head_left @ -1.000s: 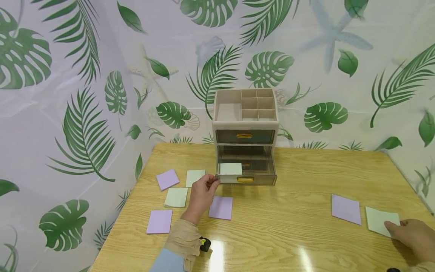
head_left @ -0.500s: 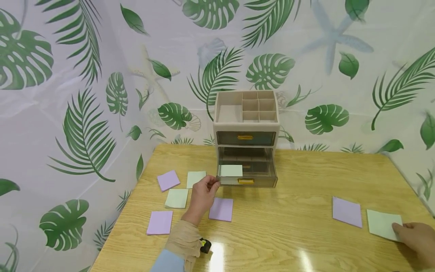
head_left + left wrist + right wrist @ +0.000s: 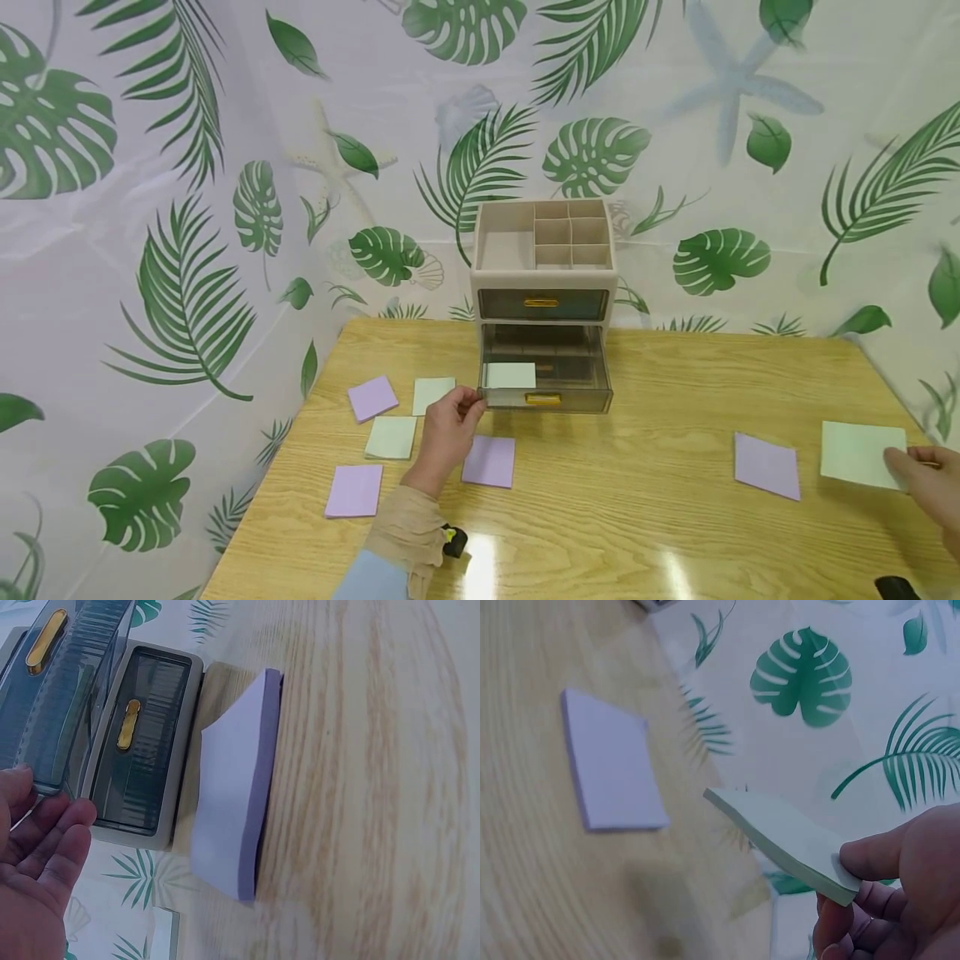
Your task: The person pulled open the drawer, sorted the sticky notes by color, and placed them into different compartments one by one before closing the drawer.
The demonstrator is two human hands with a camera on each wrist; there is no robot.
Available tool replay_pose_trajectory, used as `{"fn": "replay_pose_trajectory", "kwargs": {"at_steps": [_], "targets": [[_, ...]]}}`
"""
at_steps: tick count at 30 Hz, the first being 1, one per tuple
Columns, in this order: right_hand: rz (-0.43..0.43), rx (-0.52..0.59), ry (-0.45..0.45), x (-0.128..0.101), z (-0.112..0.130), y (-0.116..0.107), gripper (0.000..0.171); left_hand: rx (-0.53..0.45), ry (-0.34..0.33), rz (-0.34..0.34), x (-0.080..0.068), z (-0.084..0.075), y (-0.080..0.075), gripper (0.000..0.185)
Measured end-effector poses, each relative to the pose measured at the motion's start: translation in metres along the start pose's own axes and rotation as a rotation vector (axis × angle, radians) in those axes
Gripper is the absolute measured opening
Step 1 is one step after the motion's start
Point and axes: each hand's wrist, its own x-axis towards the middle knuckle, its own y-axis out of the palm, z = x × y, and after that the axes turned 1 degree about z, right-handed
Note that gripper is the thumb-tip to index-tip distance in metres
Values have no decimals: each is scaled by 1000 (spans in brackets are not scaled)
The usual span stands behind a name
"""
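At the left front corner of a pulled-out, see-through drawer [image 3: 577, 402], my left hand [image 3: 448, 429] pinches the edge, thumb above and fingers below in the left wrist view. A pale green sticky-note pad [image 3: 512, 375] lies inside that drawer, on its left side. Far to the right, my right hand [image 3: 930, 483] grips another pale green sticky-note pad [image 3: 787, 840] by its near edge, thumb on top; the pad is held above the table. Beside it on the table lies a purple sticky-note pad [image 3: 767, 465].
The beige desk organizer [image 3: 543, 273] stands against a leaf-print backdrop, its upper drawer [image 3: 502, 304] closed. A lower closed drawer [image 3: 142, 742] shows below. A purple pad [image 3: 489, 462] lies in front; several green and purple pads lie left of my left hand.
My right hand has lifted the green sticky-note pad off the table, moving up and slightly right. The left hand stays at the drawer corner, and the drawer has not moved.
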Motion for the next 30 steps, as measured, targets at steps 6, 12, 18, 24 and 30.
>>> {"fn": "replay_pose_trajectory", "kwargs": {"at_steps": [6, 12, 18, 24, 30], "targets": [[10, 59, -56, -29, 60, 1, 58, -2, 0, -1, 1, 0, 0, 7], [-22, 42, -120, -52, 109, 7, 65, 2, -6, 1, 0, 0, -1, 7], [7, 18, -125, -58, 137, 17, 70, 4, -19, 1, -1, 0, -1, 7], [83, 102, -203, -59, 161, 30, 59, 8, -8, -12, -1, -1, -1, 6], [155, 175, -237, -59, 185, 41, 50, 7, -13, -2, -1, -1, 0, 6]]}}
